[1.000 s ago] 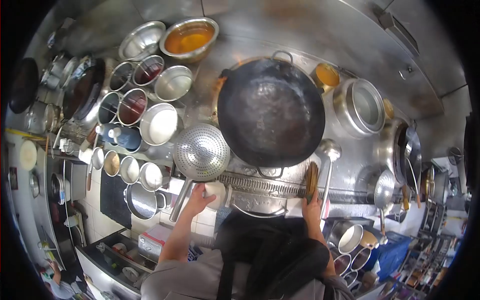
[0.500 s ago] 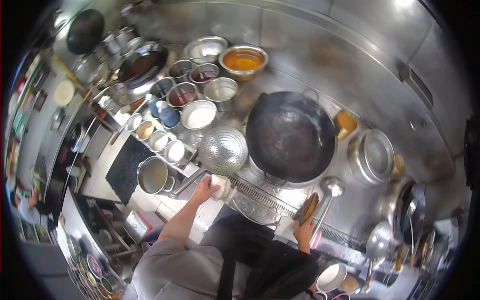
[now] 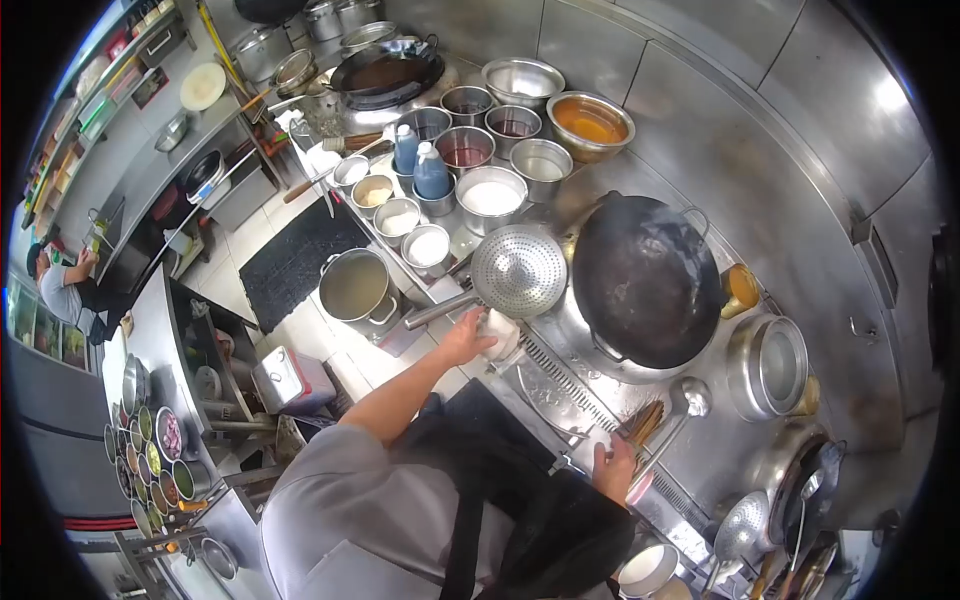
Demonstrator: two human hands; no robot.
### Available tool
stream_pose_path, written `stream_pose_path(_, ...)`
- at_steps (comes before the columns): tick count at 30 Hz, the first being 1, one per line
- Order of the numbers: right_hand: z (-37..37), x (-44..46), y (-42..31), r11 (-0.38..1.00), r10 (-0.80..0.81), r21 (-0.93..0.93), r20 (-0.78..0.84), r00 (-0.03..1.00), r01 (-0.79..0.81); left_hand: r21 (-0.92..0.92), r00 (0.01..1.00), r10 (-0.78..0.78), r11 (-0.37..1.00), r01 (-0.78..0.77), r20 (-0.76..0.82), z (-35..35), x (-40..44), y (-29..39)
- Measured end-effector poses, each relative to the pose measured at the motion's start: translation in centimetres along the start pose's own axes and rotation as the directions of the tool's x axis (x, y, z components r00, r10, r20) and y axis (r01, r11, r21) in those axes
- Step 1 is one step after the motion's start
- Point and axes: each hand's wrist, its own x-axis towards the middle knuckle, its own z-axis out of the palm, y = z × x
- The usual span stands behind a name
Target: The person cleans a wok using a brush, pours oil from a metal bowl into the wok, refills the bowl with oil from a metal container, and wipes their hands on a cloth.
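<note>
In the head view, my left hand point(image 3: 466, 338) is closed on a folded white cloth point(image 3: 500, 336) at the front edge of the stove. Just beyond it lies a round perforated strainer point(image 3: 520, 270), its handle pointing left. My right hand point(image 3: 612, 470) is at the stove's front edge, thumb and fingers apart. Beside its fingertips lies a bamboo brush point(image 3: 646, 422), and a long-handled ladle point(image 3: 690, 398) rests to the right of that. A large dark wok point(image 3: 648, 285) sits on the burner ahead, faint steam over it.
Metal pots with sauces and white powders stand at the back left, near two blue bottles point(image 3: 431, 172). A bowl of orange liquid point(image 3: 590, 122) is behind them. A stockpot point(image 3: 356, 288) stands left, a lidded pot point(image 3: 768, 368) right. Another person point(image 3: 72, 285) is far left.
The view has turned left, so the stove appears farther right. My right hand, earlier around the bamboo brush, has come away from it. My left hand still grips the cloth.
</note>
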Motion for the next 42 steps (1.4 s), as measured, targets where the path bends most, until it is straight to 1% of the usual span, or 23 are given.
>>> stream_pose_path(1,1.9,-0.5,0.5,0.999,0.0,0.044,0.045,0.999,-0.002,0.113,0.992,0.109,0.988,-0.101,-0.066,0.0,-0.3,-0.6)
stream_pose_path(2,3.5,-0.7,0.3,0.996,-0.003,0.091,0.088,0.996,-0.005,0.069,0.99,0.134,0.989,-0.131,-0.034,-0.3,-0.9,-0.4)
stream_pose_path(3,4.9,-0.9,-0.6,0.997,-0.074,0.026,0.108,0.991,0.071,0.026,0.987,0.159,0.987,-0.159,-0.001,-1.2,-2.1,0.5)
stream_pose_path(4,7.4,-1.0,-3.4,0.998,-0.051,0.051,0.195,0.98,0.042,-0.008,0.982,0.187,0.982,-0.187,0.027,-4.4,-2.0,0.3)
stream_pose_path(6,9.4,-2.3,-5.4,0.997,0.0,0.073,0.387,0.922,-0.031,0.087,0.919,0.393,0.916,-0.392,0.009,-7.2,-2.8,0.8)
stream_pose_path(7,10.2,-2.0,-6.1,0.996,-0.077,0.074,0.415,0.906,0.051,0.134,0.87,0.493,0.862,-0.49,0.008,-8.6,-2.9,1.0)
stream_pose_path(10,10.0,-1.3,-8.5,0.986,-0.117,0.158,0.478,0.871,0.045,0.02,0.881,0.456,0.887,-0.462,0.129,-11.3,-2.8,1.6)
stream_pose_path(13,5.4,0.8,-12.3,0.989,-0.089,0.148,0.425,0.901,0.028,-0.202,0.835,0.433,0.901,-0.385,0.34,-11.3,-2.6,3.5)
stream_pose_path(14,4.2,1.9,-12.4,0.987,-0.083,0.158,0.384,0.92,0.023,-0.25,0.775,0.446,0.895,-0.371,0.448,-11.2,-2.5,4.8)
stream_pose_path(16,1.2,4.5,-14.5,0.986,-0.136,0.124,0.248,0.959,0.108,-0.33,0.623,0.461,0.887,-0.322,0.632,-10.9,-2.3,7.8)
stream_pose_path(18,-0.7,8.2,-15.6,0.977,-0.187,0.129,0.157,0.97,0.167,-0.495,0.518,0.535,0.839,-0.228,0.668,-9.2,-1.9,9.9)
stream_pose_path(19,-1.4,9.8,-16.4,0.967,-0.166,0.217,0.124,0.978,0.137,-0.565,0.467,0.569,0.808,-0.167,0.677,-8.5,-1.6,11.0)
stream_pose_path(22,-2.8,14.9,-18.8,0.931,-0.261,0.286,0.082,0.962,0.228,-0.627,0.216,0.602,0.777,0.064,0.768,-9.2,-0.9,15.9)
stream_pose_path(23,-2.4,16.3,-19.4,0.899,-0.208,0.414,0.119,0.971,0.142,-0.655,0.134,0.644,0.752,0.07,0.754,-9.4,-0.4,16.9)
stream_pose_path(25,-1.6,18.8,-20.6,0.779,-0.101,0.625,0.217,0.971,-0.059,-0.655,0.169,0.662,0.748,-0.106,0.73,-9.0,1.9,16.9)
stream_pose_path(26,-1.1,19.9,-21.2,0.663,-0.088,0.735,0.264,0.961,-0.142,-0.646,0.173,0.673,0.739,-0.192,0.719,-9.0,3.2,16.9)
stream_pose_path(28,-0.2,22.8,-22.7,0.374,-0.075,0.882,0.338,0.938,-0.287,-0.543,0.45,0.623,0.781,-0.309,0.64,-10.3,6.5,16.6)
stream_pose_path(30,0.7,26.4,-24.5,0.236,-0.099,0.914,0.361,0.927,-0.331,-0.417,0.647,0.602,0.796,-0.438,0.468,-11.6,10.5,15.6)
stream_pose_path(32,2.2,30.7,-26.3,0.126,-0.101,0.916,0.394,0.914,-0.381,-0.525,0.789,0.502,0.805,-0.278,0.352,-11.9,14.2,13.5)
stream_pose_path(33,3.3,33.1,-27.3,0.095,-0.097,0.914,0.402,0.911,-0.393,-0.54,0.838,0.423,0.819,-0.192,0.344,-12.1,15.8,12.6)
stream_pose_path(36,7.7,41.2,-29.9,0.04,-0.078,0.898,0.44,0.894,-0.439,-0.572,0.912,0.363,0.796,-0.198,0.19,-12.6,19.3,10.7)
stream_pose_path(37,9.5,44.2,-31.0,0.03,-0.073,0.886,0.464,0.883,-0.463,-0.601,0.928,0.31,0.789,-0.128,0.208,-13.1,20.0,10.2)
stream_pose_path(42,18.8,58.2,-35.4,-0.167,0.002,0.88,0.451,0.892,-0.444,-0.773,0.957,0.227,0.635,-0.005,0.18,-13.8,23.1,6.6)
